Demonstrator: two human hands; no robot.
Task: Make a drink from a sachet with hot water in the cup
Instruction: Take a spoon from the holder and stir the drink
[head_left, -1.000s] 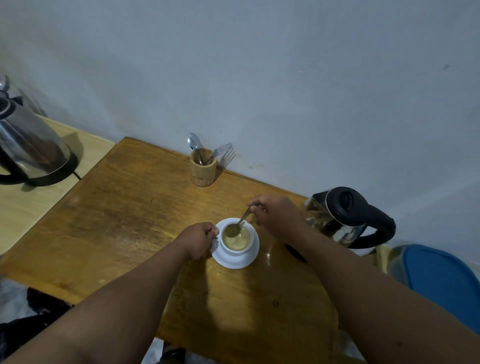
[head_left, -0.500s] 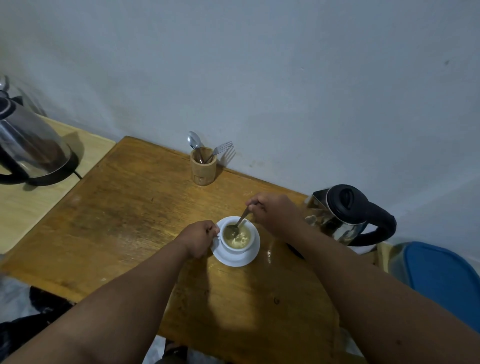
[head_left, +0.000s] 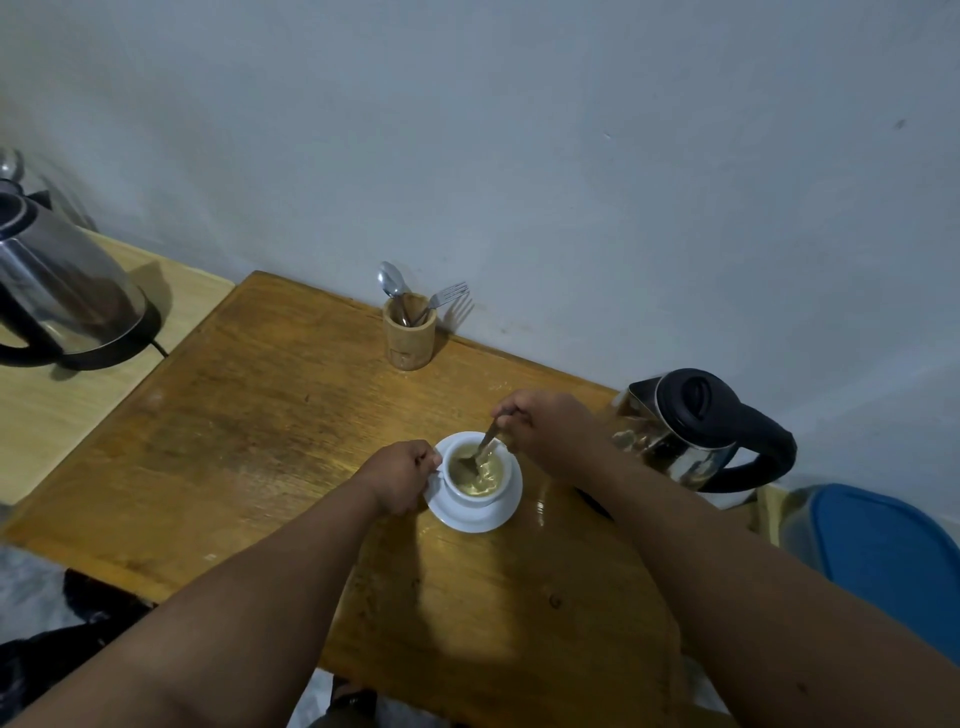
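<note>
The right hand (head_left: 545, 431) pinches the teaspoon (head_left: 483, 449), slanting down-left into the cup (head_left: 475, 473) (handle gripped by the left hand (head_left: 402, 478)).

We see a broad stretch of bare wooden table (head_left: 234, 441) to the left of the cup (head_left: 475, 493) and saucer (head_left: 498, 512), open for a hand to pass. At the far edge, against the wall (head_left: 571, 156), the wooden cutlery holder (head_left: 409, 332) stands in the way. On the right, the black-lidded kettle (head_left: 696, 431) sits near the saucer, leaving only a narrow gap, taken up by the right hand (head_left: 545, 431) and forearm. The left hand (head_left: 402, 475) blocks the cup's left side. Near the front edge the table lies bare between both forearms.
</note>
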